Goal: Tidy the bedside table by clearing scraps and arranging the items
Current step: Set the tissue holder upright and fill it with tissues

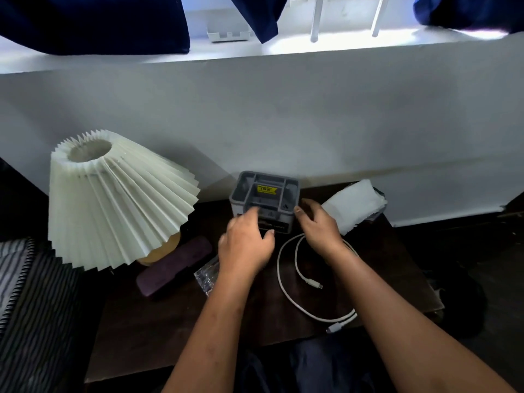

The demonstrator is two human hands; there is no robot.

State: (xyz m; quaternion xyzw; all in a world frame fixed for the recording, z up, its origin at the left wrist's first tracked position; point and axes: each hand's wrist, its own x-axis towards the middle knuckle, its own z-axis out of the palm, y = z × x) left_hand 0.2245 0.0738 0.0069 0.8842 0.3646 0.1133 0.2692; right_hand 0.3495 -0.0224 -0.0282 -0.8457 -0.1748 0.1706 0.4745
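A grey plastic organiser box [265, 191] with a yellow sticker stands at the back of the dark bedside table [158, 330], against the wall. My left hand [245, 245] grips its front left side and my right hand [319, 225] holds its right side. A white charging cable [286, 287] lies looped on the table beneath my right wrist. A crumpled clear plastic scrap [206, 275] lies partly under my left forearm. A dark purple case [174, 266] rests left of it.
A lamp with a white pleated shade [113, 199] stands at the table's left. A white tissue pack [354, 204] lies at the back right. Striped bedding [25, 307] borders the left side. A white wall and window ledge rise behind.
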